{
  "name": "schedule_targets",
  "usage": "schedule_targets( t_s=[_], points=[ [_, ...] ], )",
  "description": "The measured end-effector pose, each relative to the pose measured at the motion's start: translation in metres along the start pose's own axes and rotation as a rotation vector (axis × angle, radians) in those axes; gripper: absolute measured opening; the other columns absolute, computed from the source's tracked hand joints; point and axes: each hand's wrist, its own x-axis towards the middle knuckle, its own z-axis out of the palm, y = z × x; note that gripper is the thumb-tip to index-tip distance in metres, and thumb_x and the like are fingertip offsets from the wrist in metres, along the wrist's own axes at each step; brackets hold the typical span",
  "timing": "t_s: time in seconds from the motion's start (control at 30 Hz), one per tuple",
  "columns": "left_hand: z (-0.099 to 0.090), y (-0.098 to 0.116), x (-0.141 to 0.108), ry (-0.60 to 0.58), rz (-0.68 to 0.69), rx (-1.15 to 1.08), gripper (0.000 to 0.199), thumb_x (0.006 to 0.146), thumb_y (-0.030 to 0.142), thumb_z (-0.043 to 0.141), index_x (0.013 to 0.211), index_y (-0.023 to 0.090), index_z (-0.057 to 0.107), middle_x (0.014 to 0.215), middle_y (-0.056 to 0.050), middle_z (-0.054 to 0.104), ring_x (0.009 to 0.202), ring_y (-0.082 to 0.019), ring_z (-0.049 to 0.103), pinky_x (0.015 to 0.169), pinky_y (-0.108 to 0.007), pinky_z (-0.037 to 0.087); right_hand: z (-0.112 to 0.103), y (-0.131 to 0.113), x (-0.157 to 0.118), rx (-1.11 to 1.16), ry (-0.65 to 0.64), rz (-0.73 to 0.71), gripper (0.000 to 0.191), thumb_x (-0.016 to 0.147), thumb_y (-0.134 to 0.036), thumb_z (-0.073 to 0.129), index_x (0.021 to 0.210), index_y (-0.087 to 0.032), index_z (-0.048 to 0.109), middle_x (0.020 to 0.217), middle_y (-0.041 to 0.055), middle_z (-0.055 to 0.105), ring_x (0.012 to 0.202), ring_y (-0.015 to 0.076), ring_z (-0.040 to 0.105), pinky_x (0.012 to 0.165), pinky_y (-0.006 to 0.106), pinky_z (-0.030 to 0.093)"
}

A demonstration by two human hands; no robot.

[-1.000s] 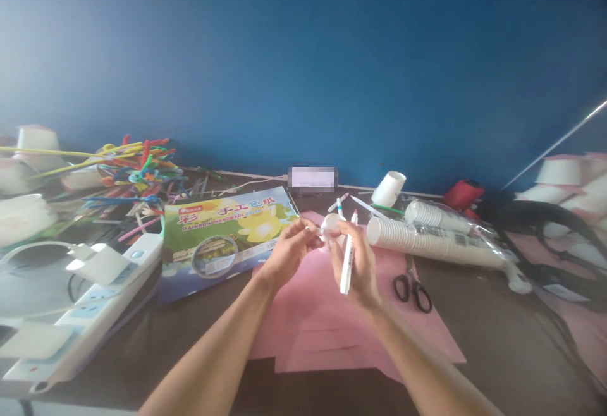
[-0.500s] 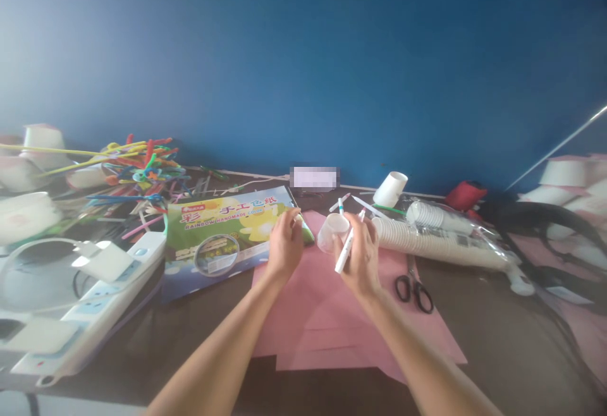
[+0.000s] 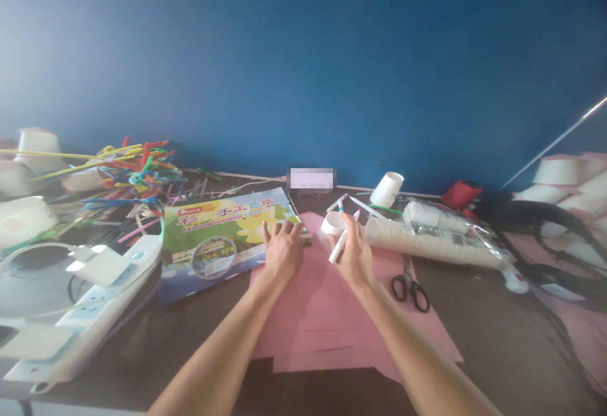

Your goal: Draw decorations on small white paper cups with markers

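My left hand (image 3: pixel 284 248) lies palm down at the right edge of the handmade colour paper pad (image 3: pixel 222 239), its fingers spread over the printed cover. A white marker (image 3: pixel 342 246) is gripped in my right hand (image 3: pixel 355 255), pointing up at a slant. Just behind that hand sits a pale round ring that looks like a roll of tape (image 3: pixel 334 220), partly hidden by the fingers. Pink paper sheets (image 3: pixel 313 302) lie beneath and between my hands. Black-handled scissors (image 3: pixel 410 291) rest on the pink paper, to the right of my right wrist.
A paper cup (image 3: pixel 387 189) stands upside down near the wall. Beside it stretches a long stack of paper cups (image 3: pixel 436 243) in plastic wrap. To the left are a white power strip (image 3: pixel 97 305) and bundled coloured pipe cleaners (image 3: pixel 142 166). More markers (image 3: pixel 363 205) lie behind my right hand.
My left hand has gone from curled fingers to lying flat and spread on the paper pad. My right hand keeps the marker, and the whole view has shifted slightly.
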Motion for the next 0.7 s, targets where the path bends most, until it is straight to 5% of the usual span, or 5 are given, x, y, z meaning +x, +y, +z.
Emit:
schedule_targets(
  t_s=[0.27,0.7],
  points=[
    [0.0002,-0.0023,0.0016,-0.013,0.028,0.012,0.022,0.087,0.019,0.042,0.093,0.024,0.063,0.095,-0.006,0.064,0.097,-0.025,0.055,0.107,-0.051,0.021,0.0008,0.001,0.0026,0.002,0.017,-0.035,0.046,0.084,-0.023,0.053,0.128,-0.013,0.042,0.115,0.0169,0.061,0.103,0.0323,0.057,0.085,0.048,0.049],
    [-0.0026,-0.0027,0.0048,0.015,-0.062,-0.03,0.028,0.084,0.016,0.041,0.105,0.02,0.06,0.067,-0.003,0.07,0.068,-0.02,0.065,0.098,-0.042,0.028,0.0044,0.001,0.0033,0.026,0.056,-0.023,0.05,0.084,-0.024,0.054,0.13,-0.014,0.04,0.112,0.0169,0.06,0.103,0.0309,0.058,0.079,0.044,0.052]
  ],
)
